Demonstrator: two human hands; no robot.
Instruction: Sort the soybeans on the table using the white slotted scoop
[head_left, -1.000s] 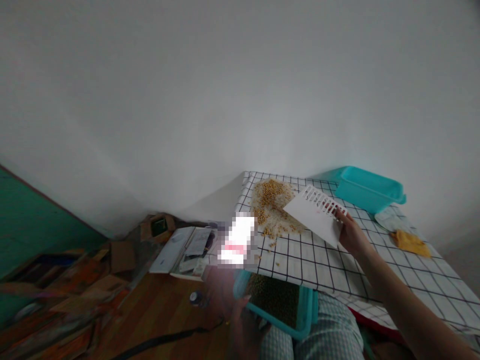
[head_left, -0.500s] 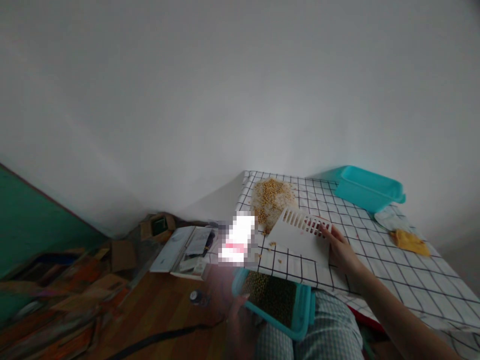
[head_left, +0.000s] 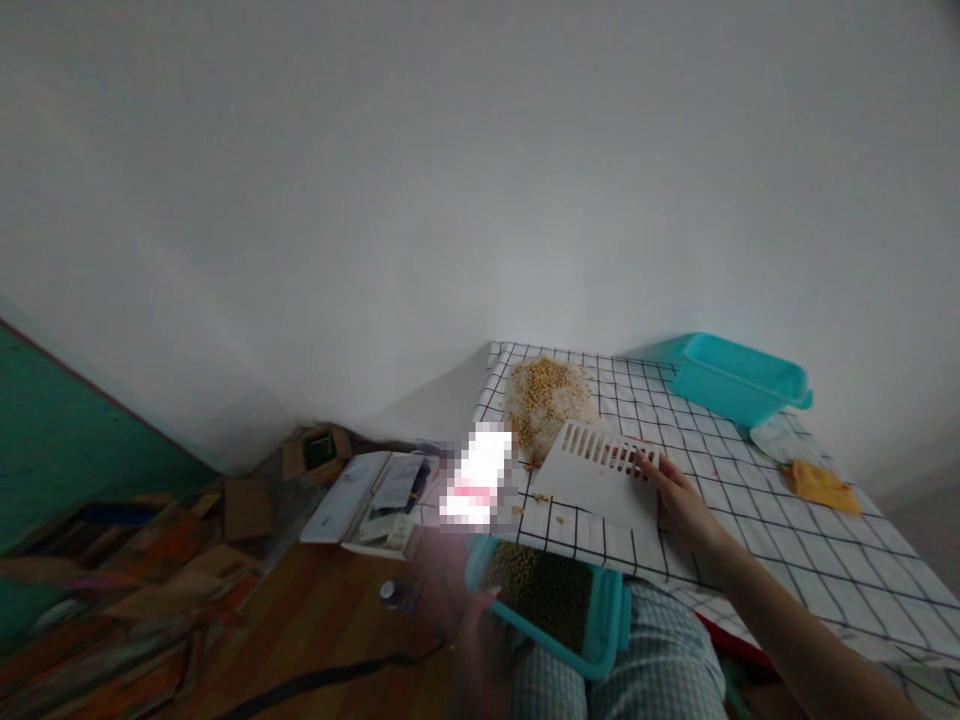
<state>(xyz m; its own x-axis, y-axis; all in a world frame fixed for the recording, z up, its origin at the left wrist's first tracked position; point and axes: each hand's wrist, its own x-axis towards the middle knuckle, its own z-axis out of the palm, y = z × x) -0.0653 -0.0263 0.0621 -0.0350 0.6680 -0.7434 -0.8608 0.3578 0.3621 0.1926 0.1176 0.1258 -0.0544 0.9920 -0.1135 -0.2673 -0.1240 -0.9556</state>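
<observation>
My right hand (head_left: 684,502) is closed on the right end of a white plastic board (head_left: 592,487) with a row of slots along its far edge. The board lies low over the table, just short of a pile of yellowish beans and pale grains (head_left: 546,395). Below the table edge, a teal box (head_left: 606,625) containing greenish and yellowish beans (head_left: 544,595) rests on my lap. My left hand (head_left: 478,625) grips its left side, with the thumb at the rim; the other fingers are mostly hidden and blurred.
A checked cloth (head_left: 720,500) covers the table, which stands against a white wall. Toward its back right are a larger teal bin (head_left: 742,378) and a yellow cloth-like item (head_left: 821,485). Cardboard boxes (head_left: 247,508), an open white case (head_left: 367,505) and a small bottle (head_left: 391,594) are on the left.
My right hand and the white slotted board have shifted slightly left and toward me. My left hand and the teal box have hardly moved.
</observation>
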